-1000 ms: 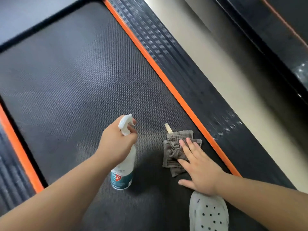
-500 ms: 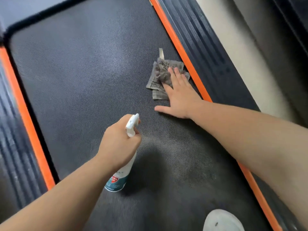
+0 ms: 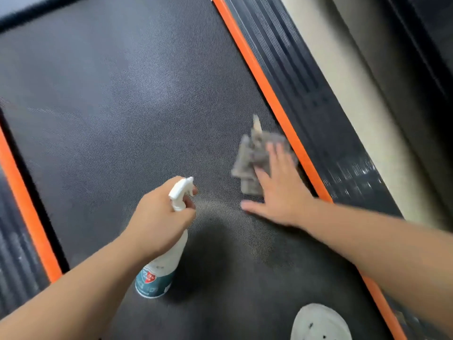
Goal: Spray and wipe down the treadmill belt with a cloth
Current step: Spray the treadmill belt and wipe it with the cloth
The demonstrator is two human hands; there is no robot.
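Observation:
The dark textured treadmill belt (image 3: 110, 106) fills most of the view. My left hand (image 3: 161, 217) grips a white spray bottle (image 3: 159, 271) with a teal label, its nozzle pointing forward over the belt. My right hand (image 3: 279, 190) lies flat, fingers spread, pressing a crumpled grey cloth (image 3: 250, 158) onto the belt close to the right orange stripe. The cloth and right hand are blurred with motion. A faint damp patch shows on the belt just in front of the bottle.
Orange stripes (image 3: 269, 94) border the belt on both sides, with ribbed black side rails (image 3: 306, 82) outside them. A white perforated shoe (image 3: 318, 322) stands on the belt at the bottom right. Beige floor (image 3: 355, 82) lies right of the treadmill.
My right hand slid the cloth forward along the right edge, then back toward me. The left hand kept hold of the spray bottle in about the same place.

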